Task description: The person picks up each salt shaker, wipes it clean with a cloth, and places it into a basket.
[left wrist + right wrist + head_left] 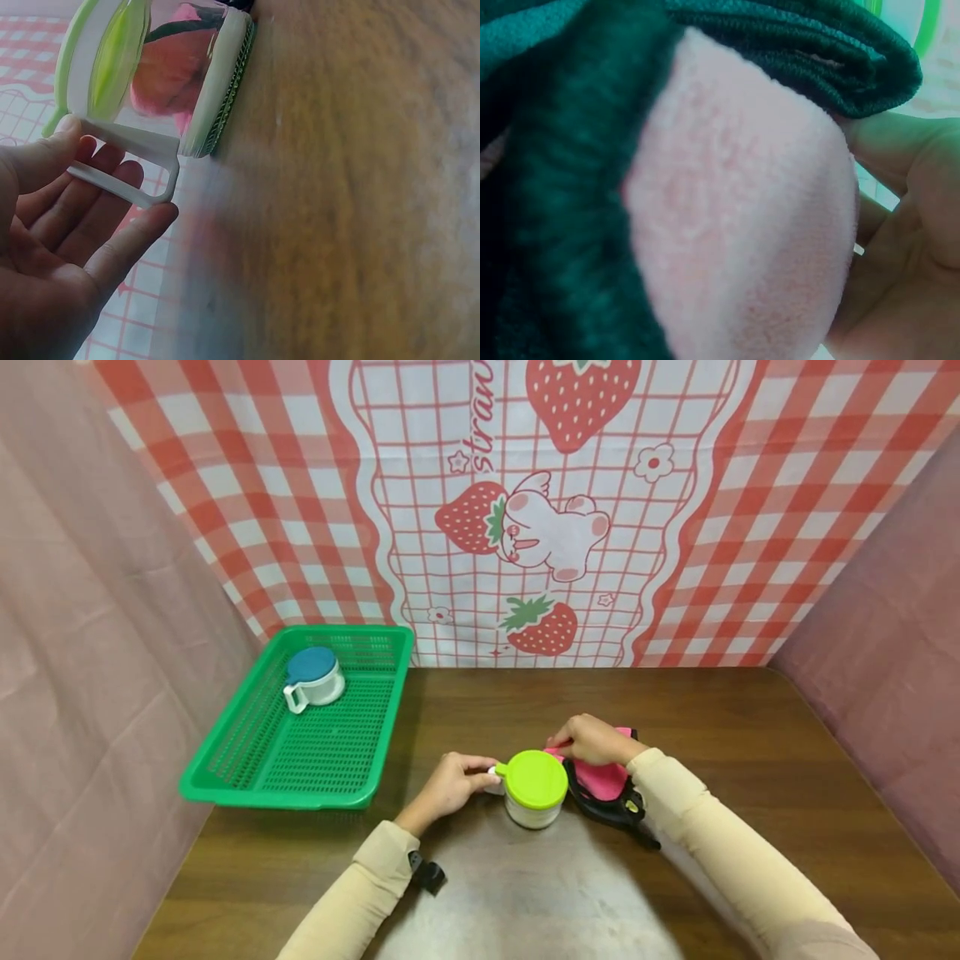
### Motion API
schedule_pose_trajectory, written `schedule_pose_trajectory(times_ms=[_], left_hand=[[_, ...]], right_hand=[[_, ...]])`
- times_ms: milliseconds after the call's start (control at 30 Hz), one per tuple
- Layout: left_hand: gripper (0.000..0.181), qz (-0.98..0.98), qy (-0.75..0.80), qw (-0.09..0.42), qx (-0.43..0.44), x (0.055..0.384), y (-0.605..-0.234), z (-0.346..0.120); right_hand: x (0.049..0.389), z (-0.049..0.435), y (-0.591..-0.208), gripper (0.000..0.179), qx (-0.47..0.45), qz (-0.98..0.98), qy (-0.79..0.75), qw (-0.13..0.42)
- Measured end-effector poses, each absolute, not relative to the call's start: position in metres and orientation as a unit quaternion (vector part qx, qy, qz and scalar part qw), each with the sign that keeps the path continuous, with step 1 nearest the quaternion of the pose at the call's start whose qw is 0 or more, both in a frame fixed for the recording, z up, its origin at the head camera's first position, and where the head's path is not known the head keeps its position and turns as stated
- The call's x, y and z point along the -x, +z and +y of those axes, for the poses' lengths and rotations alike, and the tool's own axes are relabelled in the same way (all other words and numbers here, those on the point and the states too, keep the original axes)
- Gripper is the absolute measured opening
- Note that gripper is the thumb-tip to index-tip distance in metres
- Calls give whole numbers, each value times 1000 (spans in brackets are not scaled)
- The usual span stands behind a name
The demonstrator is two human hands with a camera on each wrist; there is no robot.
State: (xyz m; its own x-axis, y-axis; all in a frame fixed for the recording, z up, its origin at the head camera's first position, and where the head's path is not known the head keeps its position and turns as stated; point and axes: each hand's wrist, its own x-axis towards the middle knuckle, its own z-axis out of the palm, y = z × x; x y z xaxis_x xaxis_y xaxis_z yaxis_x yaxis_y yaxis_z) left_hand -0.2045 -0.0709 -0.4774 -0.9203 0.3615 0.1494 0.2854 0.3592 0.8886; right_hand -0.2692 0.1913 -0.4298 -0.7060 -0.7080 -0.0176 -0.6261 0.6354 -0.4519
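A clear jar (532, 814) with a lime-green lid (536, 779) stands on the table in front of me. My left hand (453, 785) pinches it at the top of its white handle (131, 137), thumb near the lid's tab. To the jar's right lies a bunched pink cloth (600, 781) with black edging. My right hand (594, 742) grips the cloth's edge just behind the jar. In the right wrist view the cloth (742, 195) fills most of the picture and hides some of the fingers.
A green plastic basket (277, 799) sits at the left. Inside it is a white handled cup (325, 690) with a blue lid (312, 665). A strawberry-print checked curtain (292, 502) hangs behind the wooden table (712, 710), with plain pink curtains at both sides.
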Motion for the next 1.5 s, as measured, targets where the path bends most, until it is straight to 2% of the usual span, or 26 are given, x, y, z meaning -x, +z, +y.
schedule_pose_trajectory(times_ms=[567, 1300, 1500], left_hand=[[24, 825, 538, 27, -168, 200, -477, -69], [23, 837, 521, 12, -169, 195, -474, -64], [22, 829, 535, 14, -162, 196, -474, -61]], right_hand=[[253, 195, -433, 14, 300, 923, -237, 50], [238, 203, -436, 13, 260, 926, -275, 17], [238, 205, -435, 14, 235, 929, -285, 28]])
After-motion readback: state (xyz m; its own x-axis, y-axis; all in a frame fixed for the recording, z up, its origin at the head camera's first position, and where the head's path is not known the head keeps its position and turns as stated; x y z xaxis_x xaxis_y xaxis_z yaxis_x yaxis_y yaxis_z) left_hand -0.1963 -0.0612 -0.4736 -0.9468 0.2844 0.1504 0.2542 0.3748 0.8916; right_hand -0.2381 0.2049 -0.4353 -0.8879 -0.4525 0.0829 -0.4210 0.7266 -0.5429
